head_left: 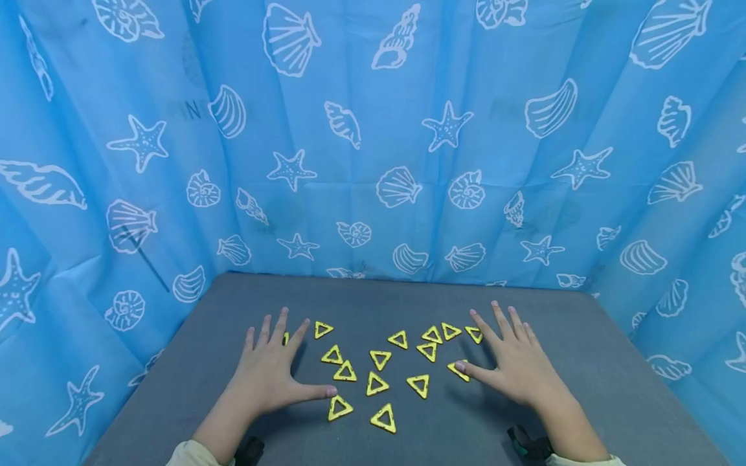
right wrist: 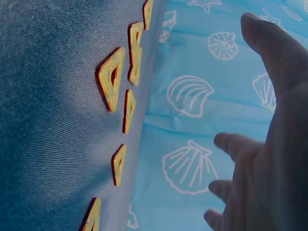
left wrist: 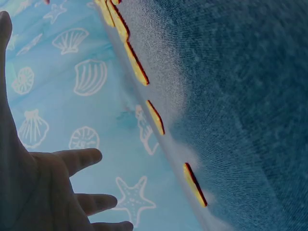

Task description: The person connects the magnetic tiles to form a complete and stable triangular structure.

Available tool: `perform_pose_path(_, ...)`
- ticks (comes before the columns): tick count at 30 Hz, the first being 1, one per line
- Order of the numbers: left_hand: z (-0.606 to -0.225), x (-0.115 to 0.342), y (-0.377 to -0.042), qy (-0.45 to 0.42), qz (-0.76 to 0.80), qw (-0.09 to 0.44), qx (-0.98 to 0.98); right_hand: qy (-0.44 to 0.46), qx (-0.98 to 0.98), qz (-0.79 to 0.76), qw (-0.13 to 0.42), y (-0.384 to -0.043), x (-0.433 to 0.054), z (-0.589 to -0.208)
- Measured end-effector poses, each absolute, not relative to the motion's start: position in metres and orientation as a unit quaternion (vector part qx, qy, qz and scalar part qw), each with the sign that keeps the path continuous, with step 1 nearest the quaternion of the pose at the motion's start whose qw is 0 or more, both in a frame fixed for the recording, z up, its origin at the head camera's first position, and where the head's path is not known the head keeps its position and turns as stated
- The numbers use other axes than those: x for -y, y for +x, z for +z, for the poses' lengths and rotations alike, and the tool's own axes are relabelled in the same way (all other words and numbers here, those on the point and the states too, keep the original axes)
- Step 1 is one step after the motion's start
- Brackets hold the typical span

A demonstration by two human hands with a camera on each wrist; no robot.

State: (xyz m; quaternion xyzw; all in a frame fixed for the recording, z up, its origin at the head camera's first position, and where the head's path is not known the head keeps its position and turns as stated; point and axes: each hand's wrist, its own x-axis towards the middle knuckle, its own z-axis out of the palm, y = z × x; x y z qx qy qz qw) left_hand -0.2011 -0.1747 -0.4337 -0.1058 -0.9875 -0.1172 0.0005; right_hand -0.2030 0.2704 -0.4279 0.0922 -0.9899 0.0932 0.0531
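Observation:
Several flat yellow triangles (head_left: 377,384) with cut-out centres lie scattered over the grey table between my hands. My left hand (head_left: 271,369) is spread palm down at the left, its thumb overlapping the top of one triangle (head_left: 340,408) in the head view; another is partly hidden behind its fingers. On the right, my right hand (head_left: 515,362) hovers with fingers splayed, thumb tip over a triangle (head_left: 458,370) and index finger near another triangle (head_left: 474,334). Both wrist views show the fingers raised off the surface, gripping nothing. Dark edges show on the triangles (right wrist: 111,79) in the right wrist view.
The grey table (head_left: 583,362) reaches back to a blue curtain (head_left: 373,149) printed with white shells and starfish, which also hangs along both sides. Dark wrist straps (head_left: 527,443) sit at the cuffs of light sleeves.

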Motion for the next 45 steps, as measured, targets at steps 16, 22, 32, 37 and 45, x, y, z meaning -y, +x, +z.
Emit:
perform_pose_path(16,-0.430,0.168,-0.205,-0.108,-0.113,-0.040,0.987,0.117,0.986,0.115,0.029,-0.207,-0.267,-0.426)
perform_pose_path(22,-0.429,0.166,-0.205,-0.112,-0.138,-0.066,0.982,0.126,0.982,0.138,-0.002,-0.209,-0.267,-0.428)
perform_pose_path(32,-0.441,0.161,-0.206,-0.152,-0.213,-0.101,0.960,0.184,0.899,0.394,-0.054,-0.210,-0.261,-0.435)
perform_pose_path(37,-0.443,0.153,-0.201,-0.219,-0.307,-0.124,0.918,0.207,0.866,0.448,-0.075,-0.213,-0.260,-0.445)
perform_pose_path(45,-0.443,0.123,-0.187,-0.310,-0.467,-0.136,0.817,0.234,0.838,0.482,-0.101,-0.216,-0.257,-0.452)
